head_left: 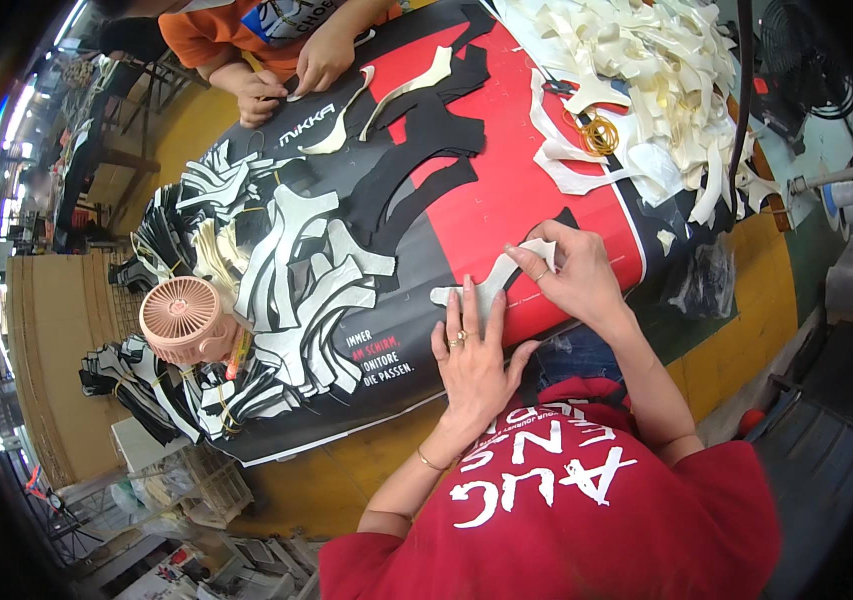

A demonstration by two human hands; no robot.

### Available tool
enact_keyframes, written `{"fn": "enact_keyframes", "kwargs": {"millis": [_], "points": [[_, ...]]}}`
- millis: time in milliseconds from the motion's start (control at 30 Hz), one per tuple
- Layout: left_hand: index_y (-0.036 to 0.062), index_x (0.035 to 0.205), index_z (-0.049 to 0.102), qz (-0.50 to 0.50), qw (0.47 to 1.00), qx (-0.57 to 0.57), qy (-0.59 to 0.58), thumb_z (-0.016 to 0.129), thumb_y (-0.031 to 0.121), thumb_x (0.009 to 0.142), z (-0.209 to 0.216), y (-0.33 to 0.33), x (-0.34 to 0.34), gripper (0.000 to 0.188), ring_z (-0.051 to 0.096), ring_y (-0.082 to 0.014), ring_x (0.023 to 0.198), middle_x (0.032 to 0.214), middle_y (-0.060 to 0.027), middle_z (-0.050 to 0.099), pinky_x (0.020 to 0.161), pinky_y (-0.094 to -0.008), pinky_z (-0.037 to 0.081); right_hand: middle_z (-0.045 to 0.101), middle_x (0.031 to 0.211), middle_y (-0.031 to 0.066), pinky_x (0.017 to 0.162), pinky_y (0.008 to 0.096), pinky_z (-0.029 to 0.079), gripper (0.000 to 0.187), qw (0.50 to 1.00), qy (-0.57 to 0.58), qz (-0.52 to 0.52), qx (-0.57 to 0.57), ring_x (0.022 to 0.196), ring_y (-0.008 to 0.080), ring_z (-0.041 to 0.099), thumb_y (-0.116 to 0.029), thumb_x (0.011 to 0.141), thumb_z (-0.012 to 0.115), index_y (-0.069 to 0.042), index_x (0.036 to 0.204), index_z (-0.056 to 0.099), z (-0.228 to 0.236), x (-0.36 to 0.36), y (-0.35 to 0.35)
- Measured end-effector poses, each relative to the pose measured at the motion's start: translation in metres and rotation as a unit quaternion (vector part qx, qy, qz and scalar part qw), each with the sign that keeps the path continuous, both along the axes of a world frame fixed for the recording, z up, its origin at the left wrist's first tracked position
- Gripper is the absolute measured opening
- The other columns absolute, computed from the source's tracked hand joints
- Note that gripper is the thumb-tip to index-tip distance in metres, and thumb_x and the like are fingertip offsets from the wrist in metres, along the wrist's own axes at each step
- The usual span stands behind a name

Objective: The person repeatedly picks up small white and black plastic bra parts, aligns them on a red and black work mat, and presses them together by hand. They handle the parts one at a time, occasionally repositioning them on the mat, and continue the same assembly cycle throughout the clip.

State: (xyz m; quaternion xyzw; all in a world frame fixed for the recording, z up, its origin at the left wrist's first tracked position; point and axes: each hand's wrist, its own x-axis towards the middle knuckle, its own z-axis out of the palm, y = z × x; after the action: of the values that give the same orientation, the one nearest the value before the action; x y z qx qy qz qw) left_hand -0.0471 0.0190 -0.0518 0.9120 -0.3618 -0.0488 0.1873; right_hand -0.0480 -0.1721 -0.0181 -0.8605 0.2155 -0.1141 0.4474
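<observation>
A curved white cut piece point(488, 292) of what looks like fabric lies at the near edge of the table, with a black tip point(567, 217) showing past its far end. My left hand point(472, 370) rests flat, fingers stretched and apart, its fingertips pressing on the near end of the piece. At the other end my right hand point(579, 275) pinches the edge between thumb and fingers. Black cut pieces point(427, 160) lie flat just beyond, and two cream strips point(412, 92) are farther back. What lies under my right fingers is hidden.
Bundled black-and-white pieces point(297, 300) cover the table's left side, around a pink fan point(185, 318). Loose cream pieces point(637, 60) heap at the far right, beside yellow rubber bands point(599, 135). Across the table, a co-worker's hands point(292, 80) handle a small piece.
</observation>
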Motion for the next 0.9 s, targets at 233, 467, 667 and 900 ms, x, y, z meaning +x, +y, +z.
{"fn": "enact_keyframes", "kwargs": {"millis": [233,467,667,900], "points": [[0.0104,0.144,0.051,-0.04,0.999,0.007,-0.015,0.066,0.053,0.088,-0.001,0.003,0.018,0.072,0.025,-0.0467,0.147,0.16,-0.0297,0.022,0.116,-0.055,0.023,0.068,0.071,0.0054,0.057,0.0259,0.046,0.028,0.982,0.021,-0.001,0.185,0.064,0.0075,0.061,-0.023,0.095,0.07,0.003,0.086,0.068,0.01,0.014,0.007],[0.0104,0.144,0.05,-0.041,0.999,-0.012,0.022,0.066,0.056,0.087,0.002,0.003,0.02,0.075,0.02,-0.0502,0.147,0.158,-0.0369,0.018,0.116,-0.0595,0.021,0.07,0.072,0.0073,0.061,0.0272,0.05,0.029,0.965,-0.047,-0.003,0.257,0.066,0.0087,0.064,-0.024,0.091,0.075,0.005,0.089,0.071,0.016,0.014,0.014],[0.0112,0.148,0.045,-0.078,0.996,-0.006,0.041,0.068,0.067,0.079,0.006,0.008,0.024,0.091,0.015,-0.0523,0.148,0.158,-0.0403,0.011,0.115,-0.0635,0.017,0.058,0.056,0.0079,0.051,0.032,0.042,0.037,0.991,0.111,-0.07,-0.025,0.052,0.0129,0.056,-0.034,0.082,0.083,0.001,0.089,0.072,0.016,-0.003,-0.016],[0.0072,0.152,0.037,-0.079,0.995,-0.022,0.058,0.068,0.078,0.07,0.003,0.011,0.024,0.112,0.011,-0.0517,0.15,0.159,-0.0399,0.007,0.116,-0.063,0.013,0.053,0.052,0.011,0.049,0.0371,0.04,0.045,0.99,0.057,-0.087,-0.095,0.047,0.0214,0.053,-0.042,0.081,0.082,0.001,0.087,0.071,-0.009,-0.008,-0.018]]}}
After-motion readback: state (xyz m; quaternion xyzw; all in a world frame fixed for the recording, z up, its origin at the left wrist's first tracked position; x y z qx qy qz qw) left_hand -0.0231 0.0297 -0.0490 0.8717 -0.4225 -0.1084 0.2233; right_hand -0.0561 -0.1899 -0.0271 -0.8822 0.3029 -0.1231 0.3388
